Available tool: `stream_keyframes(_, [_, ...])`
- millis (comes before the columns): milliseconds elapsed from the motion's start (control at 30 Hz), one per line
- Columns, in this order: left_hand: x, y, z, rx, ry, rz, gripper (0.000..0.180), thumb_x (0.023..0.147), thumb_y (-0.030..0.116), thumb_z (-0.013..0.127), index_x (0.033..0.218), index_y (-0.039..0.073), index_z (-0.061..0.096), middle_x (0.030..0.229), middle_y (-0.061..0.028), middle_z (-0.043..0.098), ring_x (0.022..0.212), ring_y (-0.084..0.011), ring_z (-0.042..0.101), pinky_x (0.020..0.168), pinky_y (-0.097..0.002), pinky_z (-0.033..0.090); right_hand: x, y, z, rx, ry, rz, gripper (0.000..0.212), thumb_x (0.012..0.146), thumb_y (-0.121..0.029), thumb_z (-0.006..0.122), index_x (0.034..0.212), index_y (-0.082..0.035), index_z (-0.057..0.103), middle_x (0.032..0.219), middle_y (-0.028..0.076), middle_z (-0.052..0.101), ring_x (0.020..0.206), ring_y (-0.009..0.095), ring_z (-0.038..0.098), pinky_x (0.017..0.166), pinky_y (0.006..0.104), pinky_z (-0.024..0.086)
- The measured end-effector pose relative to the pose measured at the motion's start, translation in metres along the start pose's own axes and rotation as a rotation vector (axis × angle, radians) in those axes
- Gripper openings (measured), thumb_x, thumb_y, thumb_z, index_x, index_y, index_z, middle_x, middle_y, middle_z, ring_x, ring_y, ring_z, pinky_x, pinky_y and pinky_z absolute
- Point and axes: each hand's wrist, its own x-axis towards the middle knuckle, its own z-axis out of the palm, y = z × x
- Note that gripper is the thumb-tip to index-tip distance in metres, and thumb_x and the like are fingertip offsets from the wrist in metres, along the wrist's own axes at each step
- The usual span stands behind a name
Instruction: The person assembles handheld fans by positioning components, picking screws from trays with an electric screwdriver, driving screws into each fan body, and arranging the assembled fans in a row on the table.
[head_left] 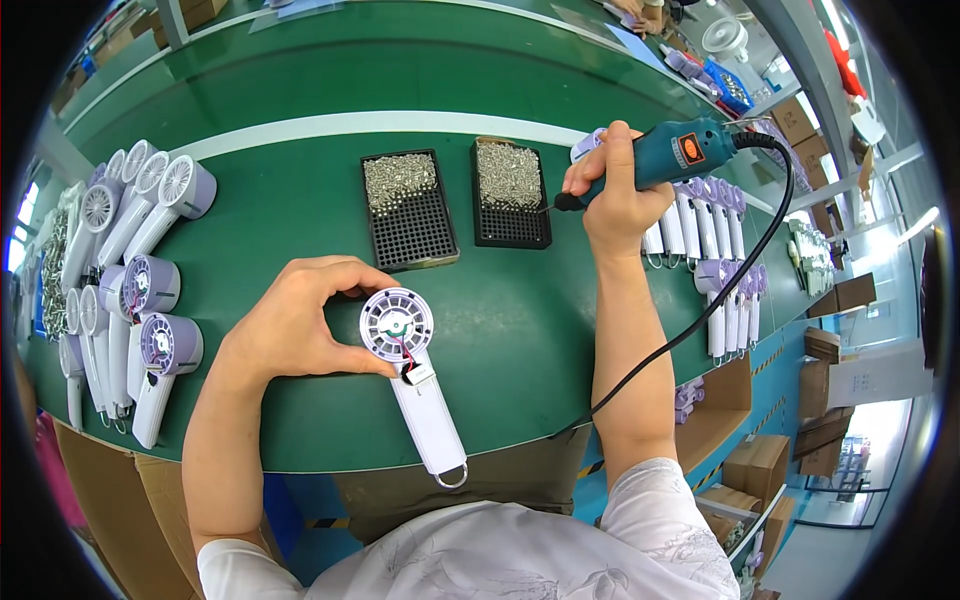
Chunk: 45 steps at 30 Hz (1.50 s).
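Observation:
My left hand (305, 322) grips the round lilac head of a white handheld fan (425, 400), thumb and fingers around its rim. The fan's head is uncovered, showing a green part and red and black wires; its handle points toward me and ends in a metal ring. In my right hand (622, 195) is a teal electric screwdriver (665, 158) with a black cord. Its tip points left at the right-hand black screw tray (512, 228); whether it touches a screw I cannot tell. Left of that tray lies another black screw tray (412, 230), its far part heaped with silver screws.
Several white and lilac fans (150, 205) are piled at the left of the green table (520, 330). More fans (715, 225) stand in rows at the right, beyond my forearm. The screwdriver's cord (690, 340) loops over the table's right side. Cardboard boxes (755, 465) sit below right.

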Motion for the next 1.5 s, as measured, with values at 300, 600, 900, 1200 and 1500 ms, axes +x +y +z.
stream_keyframes(300, [0.000,0.001,-0.001,-0.005,0.007,0.037,0.062,0.056,0.025,0.099,0.107,0.001,0.072,0.093,-0.0099,0.072,0.085,-0.0237,0.068,0.080,-0.0345,0.054,0.008,0.004,0.006,-0.031,0.021,0.044,0.022,0.098,-0.016,0.070,0.086,0.000,0.062,0.056,0.004,0.059,0.044,0.013,0.058,0.044,0.0269,0.046])
stream_keyframes(600, [0.001,0.002,0.000,-0.011,-0.001,0.028,0.063,0.056,0.026,0.099,0.108,0.002,0.073,0.093,-0.0093,0.072,0.085,-0.0230,0.067,0.080,-0.0344,0.053,0.009,0.001,0.004,-0.027,0.080,0.054,0.023,0.098,-0.017,0.070,0.087,0.002,0.062,0.056,0.004,0.059,0.044,0.013,0.057,0.044,0.0280,0.046])
stream_keyframes(900, [0.000,0.002,0.002,-0.008,0.001,0.032,0.062,0.058,0.028,0.098,0.109,0.002,0.072,0.095,-0.0103,0.073,0.088,-0.0245,0.069,0.081,-0.0353,0.055,0.006,-0.027,0.011,0.163,0.141,0.030,0.022,0.100,-0.015,0.066,0.093,0.004,0.058,0.057,0.006,0.054,0.042,0.016,0.052,0.042,0.0339,0.046])
stream_keyframes(1200, [0.008,0.004,0.019,-0.005,0.035,0.068,0.061,0.059,0.024,0.099,0.109,0.000,0.072,0.100,-0.0108,0.073,0.088,-0.0239,0.070,0.079,-0.0344,0.055,-0.044,-0.086,0.049,0.462,-0.308,-0.010,0.038,0.111,-0.040,0.038,0.110,-0.012,0.062,0.066,0.001,0.051,0.045,0.015,0.046,0.044,0.0331,0.043])
stream_keyframes(1500, [0.006,0.006,0.019,-0.026,0.008,0.058,0.061,0.063,0.026,0.096,0.111,-0.001,0.071,0.102,-0.0150,0.072,0.096,-0.0302,0.070,0.087,-0.0382,0.057,-0.067,-0.089,0.072,0.325,-0.502,-0.010,0.028,0.109,-0.035,0.048,0.113,-0.008,0.053,0.067,0.004,0.054,0.050,0.017,0.053,0.048,0.0355,0.049])
